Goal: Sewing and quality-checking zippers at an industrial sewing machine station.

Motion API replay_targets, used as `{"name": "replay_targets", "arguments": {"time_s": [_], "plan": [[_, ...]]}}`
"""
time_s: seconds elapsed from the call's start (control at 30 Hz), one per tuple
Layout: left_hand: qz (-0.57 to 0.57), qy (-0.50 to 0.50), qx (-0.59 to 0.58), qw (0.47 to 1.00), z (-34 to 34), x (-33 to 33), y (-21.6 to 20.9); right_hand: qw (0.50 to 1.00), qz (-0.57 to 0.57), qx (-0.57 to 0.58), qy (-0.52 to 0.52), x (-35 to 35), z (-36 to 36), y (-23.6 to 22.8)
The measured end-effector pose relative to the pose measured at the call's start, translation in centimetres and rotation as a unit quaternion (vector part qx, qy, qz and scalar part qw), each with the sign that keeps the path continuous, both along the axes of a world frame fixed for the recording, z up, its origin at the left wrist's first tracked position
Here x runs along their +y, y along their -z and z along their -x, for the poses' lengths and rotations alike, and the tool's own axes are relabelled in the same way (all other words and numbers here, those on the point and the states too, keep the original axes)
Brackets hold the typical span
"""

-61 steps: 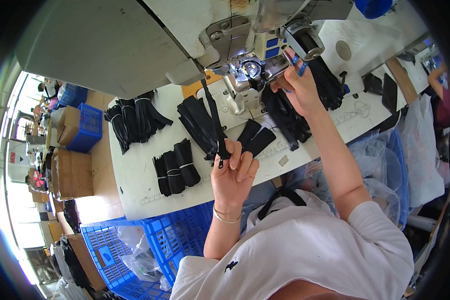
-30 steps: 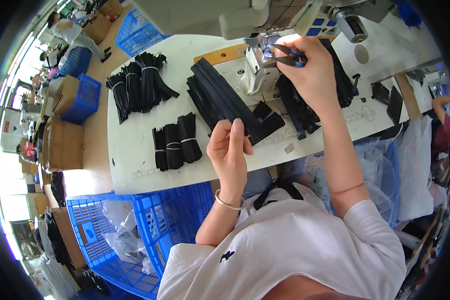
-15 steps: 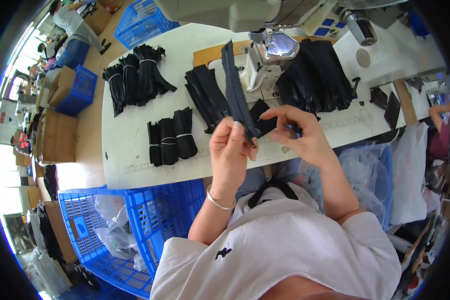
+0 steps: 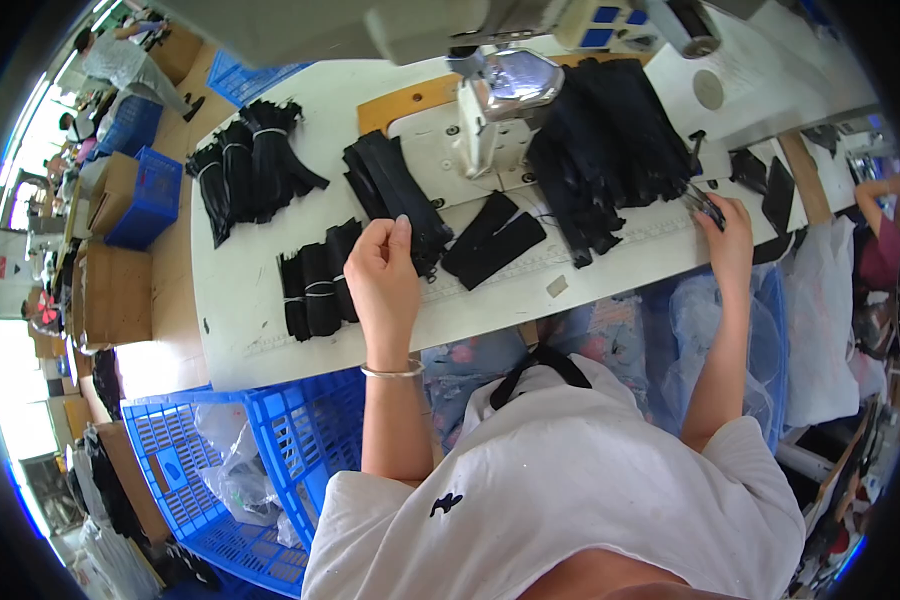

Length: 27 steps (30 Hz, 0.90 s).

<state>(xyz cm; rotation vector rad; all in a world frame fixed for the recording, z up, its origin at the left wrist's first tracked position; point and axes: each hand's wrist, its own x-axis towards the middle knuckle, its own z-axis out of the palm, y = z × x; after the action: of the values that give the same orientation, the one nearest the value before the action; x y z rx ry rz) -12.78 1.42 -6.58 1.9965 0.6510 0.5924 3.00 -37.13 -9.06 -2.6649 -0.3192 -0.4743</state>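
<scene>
Curled in front of a stack of black zippers (image 4: 398, 190), my left hand (image 4: 382, 285) has its thumb against its fingers, and nothing shows sticking out of it. At the right part of the sewing table my right hand (image 4: 727, 245) grips small dark thread snips (image 4: 708, 207), their tip towards a larger pile of black zippers (image 4: 610, 140). Two short black fabric pieces (image 4: 495, 240) lie between the hands, near the sewing machine's needle area (image 4: 482, 140).
Tied black zipper bundles (image 4: 255, 160) and rolled black bundles (image 4: 315, 290) lie on the white table (image 4: 240, 340) at left. Below it stands a blue crate (image 4: 270, 410) with plastic bags. The machine head (image 4: 370, 25) overhangs the back. Other people are farther off.
The single zipper has left my left hand, which moved left to the stack. My right hand went right, away from the left one, carrying the snips to the table. The whole view shifted slightly.
</scene>
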Motion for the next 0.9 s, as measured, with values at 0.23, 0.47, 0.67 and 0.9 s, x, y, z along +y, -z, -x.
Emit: {"name": "replay_targets", "arguments": {"time_s": [0.23,0.47,0.67,0.9], "plan": [[-0.230,-0.093,0.085,0.965,-0.5,-1.6,-0.8,0.988,0.008,-0.151,-0.002,2.7,-0.2,-0.5],[-0.381,0.196,0.008,0.904,0.3,-8.0,0.5,0.970,-0.087,-0.064,-0.216,13.4,1.6,-2.5],[-0.412,0.161,0.087,0.893,-0.6,-9.5,1.7,0.953,0.039,-0.160,-0.256,17.1,-0.6,-3.5],[-0.383,0.089,0.089,0.915,-1.8,-10.8,1.4,0.962,0.122,-0.129,-0.208,16.5,-2.6,-2.9]]}}
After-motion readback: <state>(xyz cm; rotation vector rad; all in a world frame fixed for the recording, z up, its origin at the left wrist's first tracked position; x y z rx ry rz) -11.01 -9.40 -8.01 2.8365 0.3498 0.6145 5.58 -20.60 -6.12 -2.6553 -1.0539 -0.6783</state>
